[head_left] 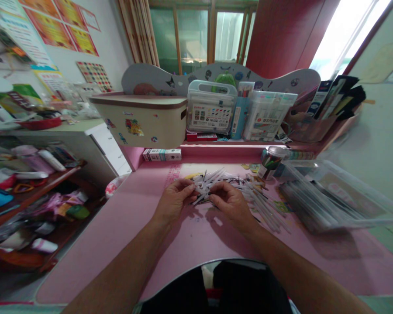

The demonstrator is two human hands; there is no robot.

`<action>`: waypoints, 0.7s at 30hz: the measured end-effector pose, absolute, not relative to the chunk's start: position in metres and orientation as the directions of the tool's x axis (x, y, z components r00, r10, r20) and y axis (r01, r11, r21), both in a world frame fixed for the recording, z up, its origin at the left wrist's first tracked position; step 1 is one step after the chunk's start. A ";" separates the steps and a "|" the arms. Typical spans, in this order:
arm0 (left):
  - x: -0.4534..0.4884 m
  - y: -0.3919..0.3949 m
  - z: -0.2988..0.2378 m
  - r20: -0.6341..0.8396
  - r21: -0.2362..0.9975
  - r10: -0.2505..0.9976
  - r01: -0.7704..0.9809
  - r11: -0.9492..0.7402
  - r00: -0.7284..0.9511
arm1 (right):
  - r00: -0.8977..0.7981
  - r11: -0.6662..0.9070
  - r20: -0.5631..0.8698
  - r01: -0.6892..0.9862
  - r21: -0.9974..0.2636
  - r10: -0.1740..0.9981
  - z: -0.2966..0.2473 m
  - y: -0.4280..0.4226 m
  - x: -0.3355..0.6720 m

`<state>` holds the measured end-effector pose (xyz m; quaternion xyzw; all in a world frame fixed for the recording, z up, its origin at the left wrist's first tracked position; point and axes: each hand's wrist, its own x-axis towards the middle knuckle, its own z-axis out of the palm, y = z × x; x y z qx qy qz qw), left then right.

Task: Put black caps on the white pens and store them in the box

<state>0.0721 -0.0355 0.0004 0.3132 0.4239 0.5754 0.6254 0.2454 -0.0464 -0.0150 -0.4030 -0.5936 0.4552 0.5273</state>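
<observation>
My left hand (177,198) is at the near left edge of a loose pile of thin, pale sticks that look like pen refills (265,207). Its thumb and forefinger are pinched together near a small whitish piece. Opposite it, my right hand (231,200) also has thumb and forefinger closed, with something small and dark at the tips. The fingertips almost face each other across a narrow gap. What each hand pinches is too small to make out against the pile. Some sticks show dark ends; others are clear or white.
A clear plastic bin (340,196) with long dark packets stands right of the pile. Behind it are a jar of pens (271,162) and a small box (162,155). The raised shelf holds a lidded storage box (144,122), pen cases (212,107) and a pink holder (311,126).
</observation>
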 end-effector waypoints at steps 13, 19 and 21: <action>0.078 -0.040 0.001 -0.187 0.893 0.979 -0.430 0.134 -0.083 | -0.090 0.276 0.272 0.036 -0.961 0.958 -0.015 -0.047 0.244; 0.079 -0.042 0.000 -0.138 0.905 0.987 -0.416 0.091 -0.083 | -0.092 0.305 0.299 0.062 -0.950 0.950 -0.014 -0.049 0.246; 0.080 -0.042 -0.001 -0.124 0.911 0.988 -0.404 0.079 -0.086 | -0.091 0.318 0.310 0.079 -0.945 0.946 -0.014 -0.049 0.246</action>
